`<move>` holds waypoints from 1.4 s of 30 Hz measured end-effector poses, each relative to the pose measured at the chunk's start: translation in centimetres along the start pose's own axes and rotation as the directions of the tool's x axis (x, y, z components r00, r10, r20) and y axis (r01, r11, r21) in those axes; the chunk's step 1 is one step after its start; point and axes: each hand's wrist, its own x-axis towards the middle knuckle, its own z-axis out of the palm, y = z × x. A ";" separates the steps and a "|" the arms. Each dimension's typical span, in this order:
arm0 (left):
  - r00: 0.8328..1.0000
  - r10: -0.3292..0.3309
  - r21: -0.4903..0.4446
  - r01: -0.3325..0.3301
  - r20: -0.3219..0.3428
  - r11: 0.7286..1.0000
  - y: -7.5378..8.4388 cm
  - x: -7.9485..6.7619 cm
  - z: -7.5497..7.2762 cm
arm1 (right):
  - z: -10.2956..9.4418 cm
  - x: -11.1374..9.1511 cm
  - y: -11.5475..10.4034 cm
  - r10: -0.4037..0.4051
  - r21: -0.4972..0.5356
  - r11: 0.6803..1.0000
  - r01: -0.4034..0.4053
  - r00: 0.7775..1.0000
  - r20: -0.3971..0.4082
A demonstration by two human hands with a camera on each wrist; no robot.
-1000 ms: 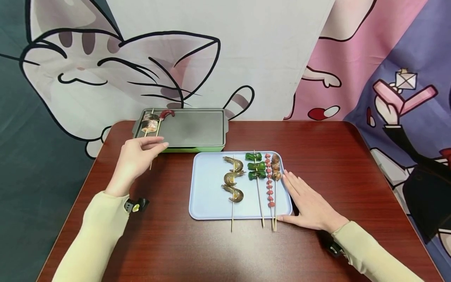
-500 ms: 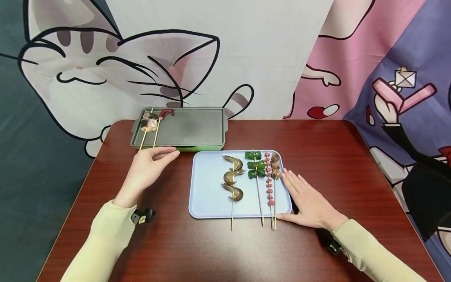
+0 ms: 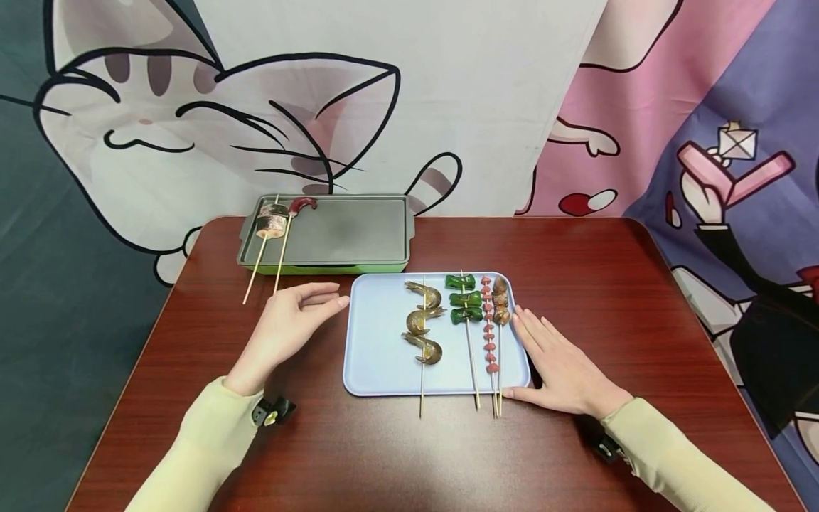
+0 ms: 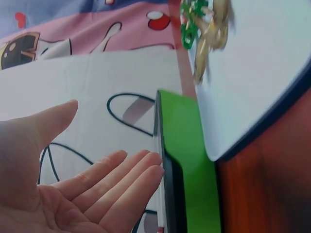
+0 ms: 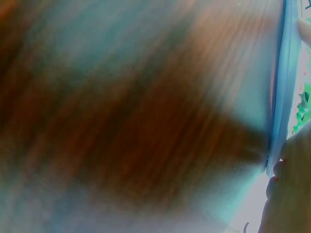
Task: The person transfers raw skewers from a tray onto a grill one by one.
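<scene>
My left hand hovers by the left edge of the light blue tray, holding nothing; the left wrist view shows its fingers extended and the thumb apart. My right hand rests with straight fingers against the tray's right rim. On the tray lie a shrimp skewer, a green pepper skewer, a skewer of small red pieces and one of brown chunks. A skewer with a thick dark-banded chunk and one with a dark red curled piece lie on the grey-topped grill pan.
The grill pan has a green base and stands at the back left of the reddish-brown table. Sticks of both its skewers overhang its front edge. Behind hangs a cartoon-printed cloth.
My left hand has let go of the dark red piece's skewer on the grill pan and drawn back down and right toward the blue tray. The right hand has stayed still.
</scene>
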 end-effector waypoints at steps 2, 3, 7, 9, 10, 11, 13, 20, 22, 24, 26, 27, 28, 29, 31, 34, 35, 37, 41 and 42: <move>1.000 0.008 -0.036 -0.008 0.016 0.999 0.1 -0.4 0.6 | 0.0 0.0 0.0 0.000 0.000 1.000 0.000 1.000 0.000; 1.000 0.012 -0.054 -0.010 0.023 0.999 0.1 -0.6 0.9 | 0.0 0.0 0.0 0.001 -0.001 1.000 -0.001 1.000 0.001; 0.998 0.013 -0.091 -0.008 0.056 0.996 0.2 -1.5 2.1 | -0.1 0.0 -0.1 0.007 -0.001 1.000 -0.007 1.000 0.017; 0.997 0.009 -0.100 -0.001 0.074 0.995 0.1 -1.9 2.7 | -0.1 -0.1 -0.1 0.008 0.003 1.000 -0.008 1.000 0.020; 0.996 0.005 -0.105 0.004 0.086 0.994 0.1 -2.1 3.0 | -0.1 -0.1 -0.1 0.009 0.005 1.000 -0.009 1.000 0.020; 0.995 -0.002 -0.113 0.013 0.096 0.993 0.1 -2.3 3.3 | -0.1 -0.1 -0.1 0.009 0.006 1.000 -0.009 1.000 0.018; 0.993 -0.005 -0.136 0.021 0.119 0.991 0.0 -2.7 4.0 | 0.0 -0.1 -0.1 0.007 0.007 1.000 -0.007 1.000 0.011; 0.978 0.000 -0.183 0.039 0.210 0.982 -0.1 -3.7 6.7 | 0.1 -0.1 0.0 0.009 0.004 1.000 -0.009 1.000 0.019; 0.973 0.011 -0.183 0.033 0.233 0.982 -0.3 -3.9 7.4 | 0.1 -0.1 0.0 0.018 0.006 1.000 -0.018 0.999 0.030; 0.967 0.024 -0.180 0.023 0.255 0.983 -0.4 -4.1 8.1 | 0.1 -0.2 -0.1 0.024 0.007 1.000 -0.025 0.999 0.038; 0.960 0.038 -0.179 0.013 0.277 0.984 -0.5 -4.3 8.7 | 0.1 -0.2 -0.1 0.028 0.006 1.000 -0.029 0.999 0.045; 0.957 0.043 -0.179 0.010 0.288 0.984 -0.5 -4.3 9.0 | 0.0 -0.2 -0.1 0.029 0.006 1.000 -0.029 0.999 0.046; 0.953 0.049 -0.180 0.007 0.300 0.984 -0.5 -4.4 9.3 | 0.0 -0.2 -0.1 0.028 0.005 1.000 -0.028 0.999 0.046; 0.949 0.052 -0.179 0.004 0.311 0.984 -0.6 -4.4 9.5 | 0.0 -0.1 -0.1 0.027 0.006 1.000 -0.027 0.999 0.045; 0.941 0.054 -0.176 0.005 0.333 0.984 -0.6 -4.4 10.0 | 0.0 -0.1 0.0 0.026 0.005 1.000 -0.027 0.999 0.045; 0.932 0.045 -0.175 0.020 0.360 0.984 -0.5 -4.2 10.6 | 0.0 -0.2 0.0 0.036 0.008 0.999 -0.037 0.998 0.052; 0.930 0.038 -0.171 0.027 0.366 0.985 -0.5 -4.1 10.7 | 0.0 -0.2 0.0 0.040 0.009 0.999 -0.040 0.998 0.054; 0.926 0.030 -0.164 0.034 0.376 0.986 -0.4 -4.0 11.2 | 0.0 -0.2 0.0 0.042 0.010 0.999 -0.043 0.997 0.058; 0.933 0.029 -0.126 0.017 0.357 0.992 -0.3 -3.8 12.0 | 0.0 -0.2 0.0 0.036 0.011 0.999 -0.036 0.998 0.051; 0.938 0.033 -0.112 0.006 0.345 0.994 -0.3 -3.8 12.2 | 0.1 -0.2 0.0 0.033 0.009 0.999 -0.033 0.998 0.048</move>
